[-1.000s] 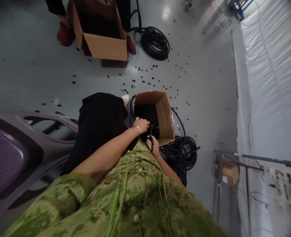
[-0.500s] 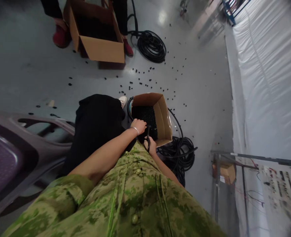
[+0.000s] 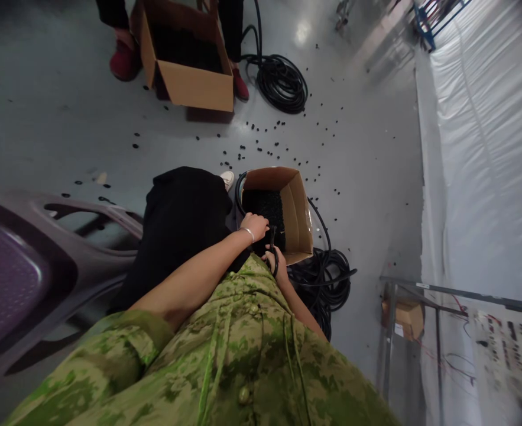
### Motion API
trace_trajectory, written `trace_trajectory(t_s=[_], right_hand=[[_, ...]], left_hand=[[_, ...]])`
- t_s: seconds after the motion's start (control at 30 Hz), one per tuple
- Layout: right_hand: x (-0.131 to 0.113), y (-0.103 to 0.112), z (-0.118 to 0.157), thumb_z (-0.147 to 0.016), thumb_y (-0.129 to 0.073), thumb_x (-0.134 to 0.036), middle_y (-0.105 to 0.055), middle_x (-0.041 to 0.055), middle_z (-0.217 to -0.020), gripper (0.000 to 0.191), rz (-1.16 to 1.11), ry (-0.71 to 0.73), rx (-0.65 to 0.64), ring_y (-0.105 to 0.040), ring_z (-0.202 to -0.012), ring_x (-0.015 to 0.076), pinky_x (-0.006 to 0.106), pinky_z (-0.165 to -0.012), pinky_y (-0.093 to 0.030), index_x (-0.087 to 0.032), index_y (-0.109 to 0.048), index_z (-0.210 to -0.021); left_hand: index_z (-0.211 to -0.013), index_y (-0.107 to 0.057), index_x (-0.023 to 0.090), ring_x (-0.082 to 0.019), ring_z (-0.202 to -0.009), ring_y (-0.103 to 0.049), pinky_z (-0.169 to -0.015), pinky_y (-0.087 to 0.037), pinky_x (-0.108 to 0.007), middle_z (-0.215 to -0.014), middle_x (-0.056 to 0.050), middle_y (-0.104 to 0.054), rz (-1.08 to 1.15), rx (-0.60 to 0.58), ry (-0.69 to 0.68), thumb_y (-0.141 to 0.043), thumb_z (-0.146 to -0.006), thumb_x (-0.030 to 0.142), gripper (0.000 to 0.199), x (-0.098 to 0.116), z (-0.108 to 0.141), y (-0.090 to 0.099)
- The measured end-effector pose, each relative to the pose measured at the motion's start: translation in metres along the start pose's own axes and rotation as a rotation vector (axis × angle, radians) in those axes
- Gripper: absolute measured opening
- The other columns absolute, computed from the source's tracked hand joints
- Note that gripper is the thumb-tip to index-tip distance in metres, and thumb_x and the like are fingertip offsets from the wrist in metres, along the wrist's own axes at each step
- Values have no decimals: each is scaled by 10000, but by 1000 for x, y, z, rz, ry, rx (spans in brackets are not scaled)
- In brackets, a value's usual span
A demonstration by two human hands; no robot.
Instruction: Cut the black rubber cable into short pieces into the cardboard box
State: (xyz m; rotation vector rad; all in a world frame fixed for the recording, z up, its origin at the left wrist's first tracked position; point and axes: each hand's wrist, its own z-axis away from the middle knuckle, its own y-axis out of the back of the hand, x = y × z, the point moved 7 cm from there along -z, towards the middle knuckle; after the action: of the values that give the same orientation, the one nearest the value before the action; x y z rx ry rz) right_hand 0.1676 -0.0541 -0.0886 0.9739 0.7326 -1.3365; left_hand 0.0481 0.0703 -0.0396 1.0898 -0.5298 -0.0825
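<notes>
Cardboard box (image 3: 300,222): one, open, between my colleague's two hands and twelve o'clock, a dark heap of small black pieces (image 3: 265,203) inside; too many to count.
Left grip: one left hand (image 3: 255,226), one bracelet (image 3: 248,233) on its wrist, fingers curled closed on the hose at the box's seven o'clock edge.
Right grip: one right hand (image 3: 279,264), closed round the looped handle of one black hand tool (image 3: 274,248), which points up over the box opening beside the left fingers.
Black hose (image 3: 238,195): one run, down the box's nine o'clock side to the left hand.
Hose coils: two piles, one near coil (image 3: 325,284) by the box at five o'clock, one far coil (image 3: 282,84) at twelve.
Far carton (image 3: 198,87): one, open, at eleven, between the two red shoes (image 3: 123,61) of one other person.
Small carton (image 3: 409,319): one, by the metal frame (image 3: 389,337), at four.
Purple chair (image 3: 10,284): one, between eight and nine.
Floor rings (image 3: 276,144): dozens, scattered mostly from eleven to one.
</notes>
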Motion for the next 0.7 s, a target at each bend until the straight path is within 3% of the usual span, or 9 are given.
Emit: trace_trajectory(t_s=[0.23, 0.53, 0.7], right_hand=[[-8, 0, -2, -800, -695, -510, -678, -14, -694, 425, -46, -5, -9, -609, -614, 156, 266, -612, -468, -199, -638, -1083], [-8, -9, -15, -737, -710, -589, -676, -19, -700, 511, -150, -113, 18, -586, -548, 133, 241, -531, -445, -207, -597, -1056], [-7, -10, -18, -731, -713, -603, -656, -23, -684, 495, -152, -86, 32, -571, -535, 120, 230, -522, -434, -207, -597, -1004]], left_hand=[[-1078, -774, 205, -267, -1073, -671, -914, -378, -398, -1139, -126, -758, 7, 13, -27, -496, -968, 317, 320, 1, -3, -5], [-1080, -772, 220, -261, -1078, -667, -918, -371, -391, -1143, -117, -759, 19, 6, -52, -504, -969, 322, 307, 3, -2, -6], [-1035, -780, 236, -269, -1064, -672, -900, -370, -393, -1116, -112, -761, 40, 0, -57, -521, -954, 328, 286, 1, -4, -8]])
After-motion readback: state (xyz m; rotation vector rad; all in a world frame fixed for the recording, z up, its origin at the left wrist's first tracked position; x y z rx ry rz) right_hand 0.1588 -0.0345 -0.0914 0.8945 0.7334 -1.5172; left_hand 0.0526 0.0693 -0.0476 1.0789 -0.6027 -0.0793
